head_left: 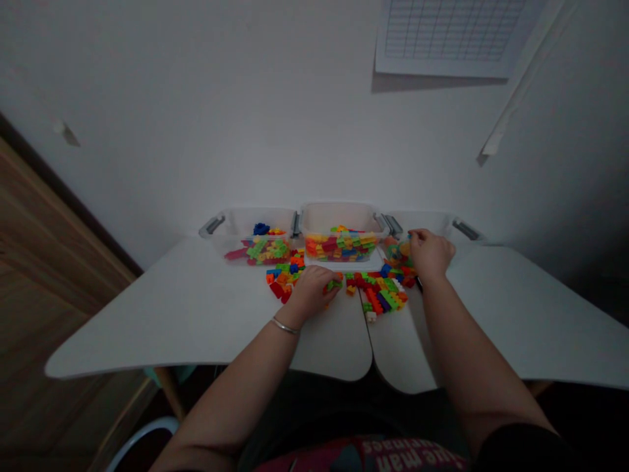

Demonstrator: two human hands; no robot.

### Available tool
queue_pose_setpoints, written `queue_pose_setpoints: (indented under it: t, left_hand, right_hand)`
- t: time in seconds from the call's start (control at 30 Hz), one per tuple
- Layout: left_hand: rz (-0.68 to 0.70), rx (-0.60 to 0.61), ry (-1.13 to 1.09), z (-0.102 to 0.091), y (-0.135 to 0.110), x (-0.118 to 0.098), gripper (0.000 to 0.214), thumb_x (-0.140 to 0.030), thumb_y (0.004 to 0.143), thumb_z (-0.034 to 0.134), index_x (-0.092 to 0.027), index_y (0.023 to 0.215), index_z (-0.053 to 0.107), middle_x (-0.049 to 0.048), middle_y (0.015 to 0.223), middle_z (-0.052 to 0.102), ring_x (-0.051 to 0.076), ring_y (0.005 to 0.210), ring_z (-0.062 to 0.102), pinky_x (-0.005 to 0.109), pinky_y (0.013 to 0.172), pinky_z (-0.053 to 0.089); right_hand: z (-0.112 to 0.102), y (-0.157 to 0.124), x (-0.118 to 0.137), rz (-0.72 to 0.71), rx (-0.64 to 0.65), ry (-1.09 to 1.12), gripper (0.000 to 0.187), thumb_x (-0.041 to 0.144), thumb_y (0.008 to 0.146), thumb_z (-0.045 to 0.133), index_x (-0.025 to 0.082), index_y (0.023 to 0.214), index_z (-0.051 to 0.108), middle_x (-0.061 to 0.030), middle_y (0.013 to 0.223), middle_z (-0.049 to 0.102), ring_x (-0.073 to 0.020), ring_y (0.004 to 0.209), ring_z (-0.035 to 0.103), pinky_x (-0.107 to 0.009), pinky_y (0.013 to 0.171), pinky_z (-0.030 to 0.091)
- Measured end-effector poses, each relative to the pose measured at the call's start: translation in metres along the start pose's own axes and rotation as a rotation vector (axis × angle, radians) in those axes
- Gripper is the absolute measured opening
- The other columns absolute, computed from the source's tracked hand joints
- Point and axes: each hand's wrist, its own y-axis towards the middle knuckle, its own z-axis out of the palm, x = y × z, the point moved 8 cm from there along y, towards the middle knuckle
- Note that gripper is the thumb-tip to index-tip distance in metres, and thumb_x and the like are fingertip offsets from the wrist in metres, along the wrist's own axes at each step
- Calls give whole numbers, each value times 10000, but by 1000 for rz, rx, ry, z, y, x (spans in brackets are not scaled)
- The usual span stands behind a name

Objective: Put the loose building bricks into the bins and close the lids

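My left hand [312, 290], with a bangle at its wrist, is closed around a green toy brick [334, 284] low over the table. Colourful toy bricks [384, 294] lie loose on both sides of it. My right hand [430, 254] is at the front of the right clear bin [432, 221], fingers pinched together. A small blue bit shows at its fingertips, too small to name for certain. Part of that bin's contents is hidden behind the hand.
The middle clear bin [344, 208] and the left clear bin [258, 215] hold mixed bricks and stand against the wall. White tables [334, 347] meet at a seam in front of me. A printed grid sheet [445, 39] hangs on the wall.
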Motion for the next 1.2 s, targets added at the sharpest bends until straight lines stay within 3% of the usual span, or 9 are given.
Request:
queue_pose_setpoints:
  t: [0.17,0.37,0.7,0.8,0.93,1.0,1.1,1.2]
  left_hand:
    - [7,-6,-9,0,0,-1,81,-244,844,621,-201,910,644,36,923,694,205,922,605,360,858,424]
    - [19,-4,-10,2,-1,0,103,-266,846,623,-203,920,654,36,906,695,208,915,606,363,861,422]
    - [-8,13,-1,-3,-3,1,145,-284,826,661,-198,942,677,39,906,705,214,914,610,366,862,427]
    - [-17,17,-6,-4,-3,1,143,-284,828,659,-198,941,679,41,906,708,212,912,611,364,866,427]
    - [-9,10,-11,-5,-2,-1,109,-270,843,640,-200,923,664,37,912,702,207,916,606,360,865,421]
    - [-3,2,-11,-5,-1,-1,81,-255,853,624,-196,900,653,39,919,693,204,920,601,353,855,422]
    - [8,-6,-12,-4,-1,-1,58,-246,858,616,-193,852,637,40,912,683,200,915,596,348,847,425]
    - [11,-11,-11,-1,-2,1,64,-260,842,638,-196,839,634,39,901,681,204,903,599,353,846,433]
  right_hand:
    - [11,-5,13,-128,89,-169,428,274,895,371,76,938,748,-211,900,697,-304,927,594,-437,871,345]
    - [16,-10,16,-265,58,-281,438,303,922,341,99,918,728,-168,915,702,-282,887,581,-409,845,331]
    - [20,-16,8,-364,-40,-17,340,325,882,399,163,998,675,-120,1012,680,-285,1012,538,-499,1040,245]
    - [9,-14,9,-288,-93,187,299,292,822,438,163,977,660,-123,986,664,-282,1007,537,-502,1024,284]
    - [-9,-24,8,-30,-245,531,303,266,791,449,169,1013,631,-118,1033,639,-267,1026,538,-463,966,369]
    - [-5,-35,17,35,-206,690,291,292,795,469,188,1019,623,-102,1068,634,-255,1040,546,-452,954,393]
    - [12,-60,45,8,22,925,290,323,809,477,198,1041,600,-89,1086,636,-232,1024,576,-418,909,451]
    - [30,-91,71,-61,265,997,245,315,798,507,202,990,611,-85,1063,650,-231,1028,598,-413,916,471]
